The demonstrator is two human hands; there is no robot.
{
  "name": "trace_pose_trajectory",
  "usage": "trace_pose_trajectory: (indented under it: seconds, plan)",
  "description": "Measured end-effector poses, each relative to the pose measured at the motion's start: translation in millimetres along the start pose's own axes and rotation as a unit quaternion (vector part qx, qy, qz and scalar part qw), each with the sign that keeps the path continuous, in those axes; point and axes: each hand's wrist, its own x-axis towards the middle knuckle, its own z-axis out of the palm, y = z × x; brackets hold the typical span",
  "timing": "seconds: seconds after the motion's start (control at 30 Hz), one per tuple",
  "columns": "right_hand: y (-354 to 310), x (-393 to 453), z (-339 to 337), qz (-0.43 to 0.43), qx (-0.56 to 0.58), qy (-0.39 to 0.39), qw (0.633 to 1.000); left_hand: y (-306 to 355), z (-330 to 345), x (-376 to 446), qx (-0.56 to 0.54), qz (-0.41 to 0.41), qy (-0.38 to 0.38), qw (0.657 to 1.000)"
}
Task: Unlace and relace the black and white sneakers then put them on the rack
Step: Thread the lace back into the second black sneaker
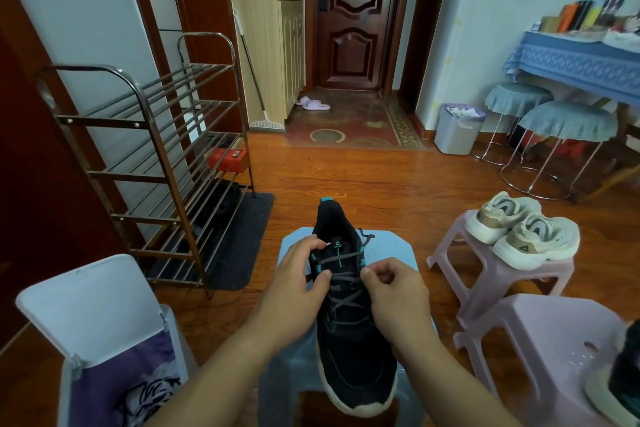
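Observation:
A black sneaker with a white sole (353, 350) lies on a pale blue stool (391, 246), toe toward me. Dark grey laces cross its upper half. My left hand (294, 291) holds the shoe's left side near the top eyelets, and its fingers pinch a lace end there. On the right side, my right hand (394, 291) pinches a lace at an eyelet. The second black sneaker (620, 385) shows partly at the right edge on a pink stool (543, 340). The metal shoe rack (156, 163) stands to the left.
A pair of cream sneakers (523, 232) sits on another pink stool (498, 274) to the right. A white bin with its lid raised (93, 308) stands at my lower left. A dark mat (242, 239) lies under the rack. Round stools (568, 125) and a grey bin (457, 132) stand further back.

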Motion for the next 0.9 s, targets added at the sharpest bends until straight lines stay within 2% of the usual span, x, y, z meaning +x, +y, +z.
trace_pose_trajectory:
  seconds: [0.67,0.9]
  plan:
    - [1.5,-1.2,-0.4,0.047,0.080,-0.011,0.996,-2.5,-1.6,0.2,-0.002,-0.004,-0.005,1.000]
    - [1.0,-2.7,1.4,0.036,0.091,0.002,0.995,-3.8,-2.0,-0.1,-0.001,-0.007,-0.005,1.000]
